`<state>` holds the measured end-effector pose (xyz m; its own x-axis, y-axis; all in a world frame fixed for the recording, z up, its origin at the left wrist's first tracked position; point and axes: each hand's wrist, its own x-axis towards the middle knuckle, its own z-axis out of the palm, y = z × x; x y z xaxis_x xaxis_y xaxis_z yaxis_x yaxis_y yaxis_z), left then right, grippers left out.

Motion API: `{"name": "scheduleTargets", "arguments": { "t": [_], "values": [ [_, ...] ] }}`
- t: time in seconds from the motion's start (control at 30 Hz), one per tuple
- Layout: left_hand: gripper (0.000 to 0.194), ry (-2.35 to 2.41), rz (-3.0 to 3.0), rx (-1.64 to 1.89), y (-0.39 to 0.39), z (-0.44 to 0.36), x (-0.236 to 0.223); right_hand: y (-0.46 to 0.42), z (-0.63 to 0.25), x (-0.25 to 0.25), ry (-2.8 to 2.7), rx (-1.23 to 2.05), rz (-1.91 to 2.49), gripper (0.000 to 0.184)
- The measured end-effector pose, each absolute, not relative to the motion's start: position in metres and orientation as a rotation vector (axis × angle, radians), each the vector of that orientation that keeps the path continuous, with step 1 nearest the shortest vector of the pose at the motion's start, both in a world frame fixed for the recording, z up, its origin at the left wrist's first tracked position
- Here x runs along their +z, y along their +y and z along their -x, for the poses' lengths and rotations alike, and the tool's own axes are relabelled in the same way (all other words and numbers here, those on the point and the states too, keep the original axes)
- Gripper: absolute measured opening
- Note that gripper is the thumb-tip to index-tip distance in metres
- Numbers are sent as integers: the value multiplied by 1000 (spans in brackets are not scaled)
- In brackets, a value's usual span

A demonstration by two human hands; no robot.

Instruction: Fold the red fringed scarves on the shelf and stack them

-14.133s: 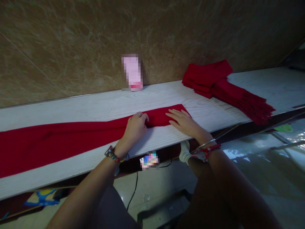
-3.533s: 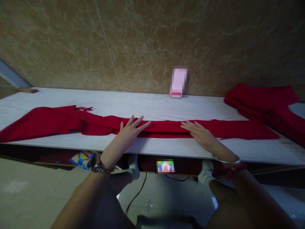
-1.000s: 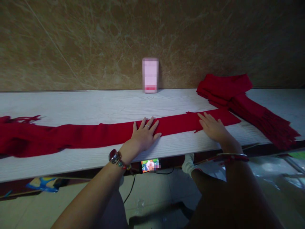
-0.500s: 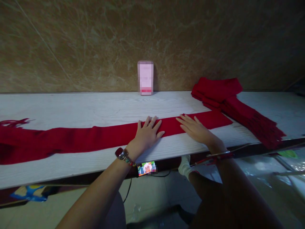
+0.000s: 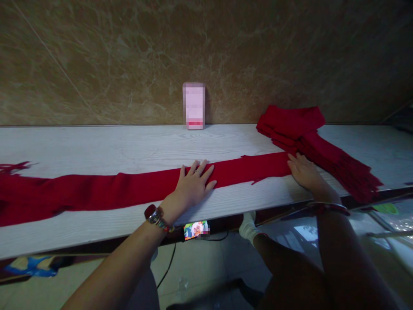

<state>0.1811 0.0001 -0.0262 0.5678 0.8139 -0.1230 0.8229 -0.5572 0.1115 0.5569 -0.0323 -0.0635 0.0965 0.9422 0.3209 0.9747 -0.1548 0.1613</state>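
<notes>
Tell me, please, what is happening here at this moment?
A person is pressing both hands on a long strip of red cloth laid along a white board. The left hand lies with its fingers spread near the middle of the picture, and the right hand rests at the cloth's right end. Close by is a bundle of red fringed cloth. A pink phone-like object stands against the wall.

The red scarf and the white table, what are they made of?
The scarf looks like soft, matt woven cloth, maybe wool: it lies in limp folds and has stringy fringe. I can't tell the exact fibre.

The table looks like pale wood, or a board printed like it: grain lines run along its smooth top.
</notes>
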Motion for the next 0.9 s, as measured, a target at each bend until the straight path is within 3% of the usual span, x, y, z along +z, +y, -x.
{"name": "scheduleTargets", "arguments": {
  "t": [0.3,0.63,0.73,0.9],
  "values": [
    [55,1394,-2716,-78,1,-147,-33,-25,-455,-45,-2194,-162,2111,51],
    [53,1406,-2675,-115,-2,-145,-28,-27,-513,-52,-1853,-346,2378,54],
    [54,1383,-2700,-87,-1,-145,-29,-28,-480,-45,-1943,-426,2247,53],
    [50,1473,-2761,97,-4,-128,-8,-23,-391,-36,-2372,-264,1827,49]
  ]
}}
